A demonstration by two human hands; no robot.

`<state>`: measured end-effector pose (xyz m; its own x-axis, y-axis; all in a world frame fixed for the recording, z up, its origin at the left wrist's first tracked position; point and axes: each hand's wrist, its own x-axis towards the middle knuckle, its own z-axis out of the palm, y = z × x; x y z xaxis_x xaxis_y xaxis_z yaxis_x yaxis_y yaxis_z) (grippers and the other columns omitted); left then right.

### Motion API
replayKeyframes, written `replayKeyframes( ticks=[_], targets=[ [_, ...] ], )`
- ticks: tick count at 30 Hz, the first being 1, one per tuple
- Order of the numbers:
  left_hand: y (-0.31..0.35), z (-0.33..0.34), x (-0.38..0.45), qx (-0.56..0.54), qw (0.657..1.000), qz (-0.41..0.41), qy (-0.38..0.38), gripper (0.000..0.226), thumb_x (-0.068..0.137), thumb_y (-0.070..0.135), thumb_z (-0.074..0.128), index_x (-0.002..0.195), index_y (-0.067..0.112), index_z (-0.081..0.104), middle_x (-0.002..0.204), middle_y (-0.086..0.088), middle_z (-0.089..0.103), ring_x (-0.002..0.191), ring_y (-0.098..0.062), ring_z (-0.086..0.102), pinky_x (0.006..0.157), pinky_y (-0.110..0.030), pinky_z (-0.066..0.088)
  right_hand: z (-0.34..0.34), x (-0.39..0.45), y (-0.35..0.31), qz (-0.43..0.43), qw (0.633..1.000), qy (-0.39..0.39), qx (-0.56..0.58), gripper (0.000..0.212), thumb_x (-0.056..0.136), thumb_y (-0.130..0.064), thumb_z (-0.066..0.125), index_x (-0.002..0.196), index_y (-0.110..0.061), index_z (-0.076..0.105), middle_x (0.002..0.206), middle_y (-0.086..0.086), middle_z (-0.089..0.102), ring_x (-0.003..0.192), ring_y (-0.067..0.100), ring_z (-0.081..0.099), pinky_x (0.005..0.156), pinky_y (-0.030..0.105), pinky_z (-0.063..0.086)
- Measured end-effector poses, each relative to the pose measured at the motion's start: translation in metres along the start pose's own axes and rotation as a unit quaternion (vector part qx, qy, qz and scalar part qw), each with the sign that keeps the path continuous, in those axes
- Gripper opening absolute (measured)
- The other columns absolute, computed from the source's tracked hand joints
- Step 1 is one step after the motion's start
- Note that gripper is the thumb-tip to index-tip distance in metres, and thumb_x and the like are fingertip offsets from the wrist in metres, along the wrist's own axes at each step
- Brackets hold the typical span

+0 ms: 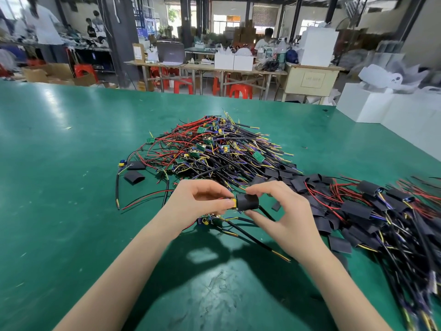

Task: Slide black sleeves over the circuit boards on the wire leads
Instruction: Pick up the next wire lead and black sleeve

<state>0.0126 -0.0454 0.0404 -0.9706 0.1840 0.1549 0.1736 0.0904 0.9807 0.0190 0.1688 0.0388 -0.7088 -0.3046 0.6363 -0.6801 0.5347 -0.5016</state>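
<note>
Both forearms extend fwd from the lower frame edge and converge above the green table, hands raised clear of its surface. Left hand: palm turned inward, fingers curled, thumb and index pinching the yellow-tipped end of a circuit board at the sleeve's left opening. Right hand: wrist angled inward, index finger on top of the black sleeve, thumb beneath it, remaining fingers loosely curled behind; grip is a narrow pinch. Sleeve sits between the two hands, opening facing left, touching the board end; most of the board is hidden by fingers or sleeve. A black lead runs down-right from under the hands to the table. Unsleeved wire pile w/ green boards lies beyond the hands; sleeved assemblies lie to the right; two loose sleeves lie left of the pile.
</note>
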Motion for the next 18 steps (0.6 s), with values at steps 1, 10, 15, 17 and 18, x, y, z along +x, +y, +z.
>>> replayKeyframes(
  ticks=[1, 10, 15, 17, 18],
  targets=[
    [0.0004, 0.0005, 0.0003, 0.001, 1.0, -0.004, 0.005, 0.011, 0.073, 0.006, 0.08, 0.082, 0.012, 0.077, 0.071, -0.007, 0.072, 0.06, -0.015, 0.065, 0.064, -0.022, 0.054, 0.0007, -0.0004, -0.0003, -0.002, 1.0, 0.0, -0.001, 0.038, 0.07, -0.009, 0.083, 0.104, -0.018, 0.067, 0.099, -0.017, 0.063, 0.096, -0.002, 0.053, 0.078, 0.005, 0.032],
    [-0.0023, 0.0018, 0.0003, -0.028, 0.999, -0.016, 0.032, 0.018, 0.074, 0.0, 0.078, 0.086, 0.013, 0.075, 0.081, -0.006, 0.076, 0.067, -0.013, 0.069, 0.064, -0.019, 0.053, 0.0042, -0.0018, -0.0002, 0.002, 1.0, 0.011, -0.018, 0.033, 0.071, -0.015, 0.083, 0.101, -0.017, 0.069, 0.092, -0.014, 0.066, 0.088, -0.004, 0.055, 0.076, 0.003, 0.033],
    [-0.0009, -0.0007, 0.0003, -0.003, 0.999, 0.031, 0.017, 0.025, 0.072, -0.007, 0.077, 0.095, 0.004, 0.074, 0.089, -0.008, 0.076, 0.077, -0.01, 0.069, 0.072, -0.017, 0.053, 0.0024, -0.0018, 0.0037, -0.002, 1.0, 0.027, -0.012, 0.032, 0.072, -0.016, 0.084, 0.101, -0.015, 0.072, 0.094, -0.012, 0.069, 0.087, -0.003, 0.059, 0.076, 0.003, 0.035],
    [-0.0008, -0.0001, -0.0004, 0.013, 0.999, 0.045, 0.02, 0.025, 0.072, -0.007, 0.077, 0.094, 0.005, 0.075, 0.088, -0.007, 0.077, 0.077, -0.011, 0.07, 0.073, -0.018, 0.053, 0.0034, -0.0021, 0.0053, -0.023, 0.999, 0.035, -0.031, 0.031, 0.072, -0.013, 0.083, 0.101, -0.013, 0.072, 0.096, -0.008, 0.07, 0.088, 0.003, 0.061, 0.078, 0.006, 0.038],
    [-0.0007, 0.0005, -0.0008, 0.014, 0.999, 0.045, 0.02, 0.024, 0.073, -0.006, 0.077, 0.093, 0.007, 0.076, 0.086, -0.006, 0.077, 0.076, -0.011, 0.07, 0.072, -0.018, 0.053, 0.0043, -0.0022, 0.0052, -0.04, 0.997, 0.041, -0.052, 0.03, 0.073, -0.011, 0.082, 0.101, -0.011, 0.072, 0.097, -0.006, 0.07, 0.089, 0.008, 0.062, 0.079, 0.011, 0.041]
  ],
)
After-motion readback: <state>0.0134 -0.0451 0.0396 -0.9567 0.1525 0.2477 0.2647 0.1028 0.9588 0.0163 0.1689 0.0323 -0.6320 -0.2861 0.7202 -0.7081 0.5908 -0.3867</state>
